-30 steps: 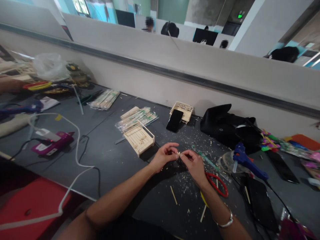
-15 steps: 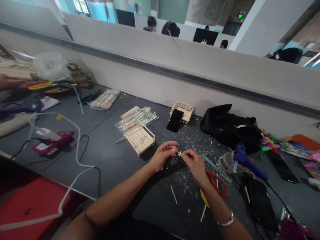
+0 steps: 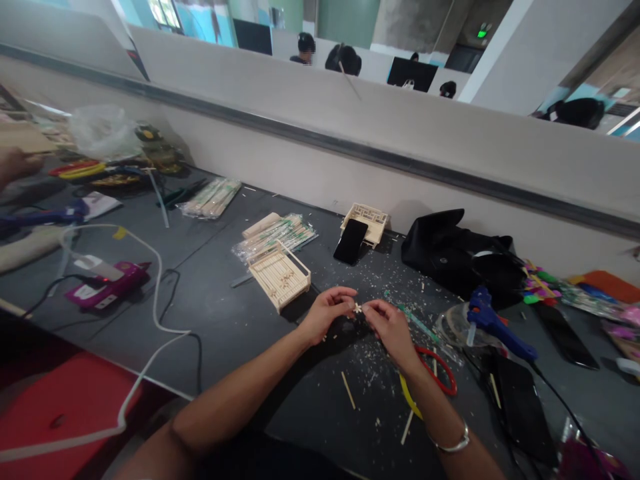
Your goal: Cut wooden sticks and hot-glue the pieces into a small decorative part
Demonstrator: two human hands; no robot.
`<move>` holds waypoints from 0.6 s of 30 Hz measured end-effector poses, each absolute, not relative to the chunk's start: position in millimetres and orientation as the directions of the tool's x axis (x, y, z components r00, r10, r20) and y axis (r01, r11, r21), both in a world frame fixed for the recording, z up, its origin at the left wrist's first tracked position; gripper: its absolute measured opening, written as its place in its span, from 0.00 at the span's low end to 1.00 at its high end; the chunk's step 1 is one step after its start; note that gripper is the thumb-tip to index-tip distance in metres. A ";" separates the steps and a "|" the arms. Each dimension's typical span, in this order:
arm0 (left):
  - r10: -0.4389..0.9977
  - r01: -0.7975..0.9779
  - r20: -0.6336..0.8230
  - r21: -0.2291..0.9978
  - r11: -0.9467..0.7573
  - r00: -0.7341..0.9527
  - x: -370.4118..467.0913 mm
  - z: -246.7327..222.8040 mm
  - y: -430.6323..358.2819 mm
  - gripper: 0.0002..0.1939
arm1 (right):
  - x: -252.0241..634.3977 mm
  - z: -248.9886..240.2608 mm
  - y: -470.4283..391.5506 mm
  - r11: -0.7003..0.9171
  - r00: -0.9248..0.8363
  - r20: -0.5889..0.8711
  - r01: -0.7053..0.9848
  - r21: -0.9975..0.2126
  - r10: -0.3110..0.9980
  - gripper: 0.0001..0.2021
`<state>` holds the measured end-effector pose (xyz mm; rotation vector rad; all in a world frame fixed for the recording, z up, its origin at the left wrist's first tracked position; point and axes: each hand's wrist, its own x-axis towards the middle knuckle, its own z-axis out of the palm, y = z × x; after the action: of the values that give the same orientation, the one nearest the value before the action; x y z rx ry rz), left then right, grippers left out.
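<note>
Between my fingertips is a small pale star-shaped piece of wood bits (image 3: 358, 309), too small to see in detail. My left hand (image 3: 327, 313) pinches it from the left with thumb and forefinger. On the other side, the closed fingertips of my right hand (image 3: 387, 323) meet its edge. A miniature slatted wooden tray-like frame (image 3: 279, 275), with small star-shaped bits on it, lies left of my left hand. Scissors with a red and yellow handle (image 3: 453, 383) lie partly under my right forearm. Thin sticks (image 3: 349, 390) and pale crumbs surround my hands.
Behind lie bagged sticks (image 3: 285, 233), a phone (image 3: 351, 241) leaning on a small lattice-backed wooden piece (image 3: 376, 219), and a black bag (image 3: 445, 250). A blue glue gun (image 3: 500, 327) lies right. A power strip (image 3: 107, 287) with cables stands left; another person's hand (image 3: 17, 163) is far left.
The star-shaped piece has shifted and turned slightly between my fingertips, a little towards my left hand. At far left, the other person's hand has moved slightly.
</note>
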<state>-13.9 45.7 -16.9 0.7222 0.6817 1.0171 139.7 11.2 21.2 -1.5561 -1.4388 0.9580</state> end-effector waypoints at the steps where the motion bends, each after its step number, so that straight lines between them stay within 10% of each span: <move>1: 0.921 -0.511 -0.166 0.790 0.338 0.354 -13.7 -16.3 45.6 0.22 | 139.7 20.6 11.1 -0.042 0.071 -0.015 0.394 -0.918 0.997 0.14; 18: 0.924 -0.527 -0.129 0.789 0.316 0.360 -11.9 -16.9 44.0 0.21 | 135.3 18.3 11.1 0.040 0.088 0.083 0.406 -0.913 0.993 0.10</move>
<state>-11.9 44.0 -16.9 0.7269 0.6504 1.0489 135.3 11.1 18.3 -1.5034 -1.4526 0.8581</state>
